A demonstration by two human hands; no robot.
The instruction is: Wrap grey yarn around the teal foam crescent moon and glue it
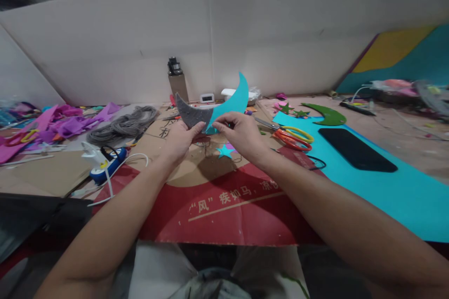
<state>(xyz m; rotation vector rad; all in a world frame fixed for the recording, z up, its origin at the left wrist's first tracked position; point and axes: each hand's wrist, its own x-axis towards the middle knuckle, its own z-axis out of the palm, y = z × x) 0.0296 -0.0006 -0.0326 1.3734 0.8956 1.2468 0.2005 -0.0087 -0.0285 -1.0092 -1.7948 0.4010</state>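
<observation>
I hold a crescent-shaped cutout up in front of me with both hands. Its left half is grey felt (191, 114) and its right half is teal foam (233, 98). My left hand (182, 140) pinches the lower edge on the grey side. On the teal side my right hand (242, 133) pinches the same edge, thumb on top. Under my hands a small teal star (224, 151) lies on the flattened red and brown cardboard (224, 205).
Orange and yellow scissors (293, 138) lie on a teal sheet (386, 187) with a black oval piece (356, 149). A green crescent (324, 114) and green stars sit beyond. Left: a glue gun (100, 161), grey cord (122, 124), pink and purple scraps (63, 121). A white wall is behind.
</observation>
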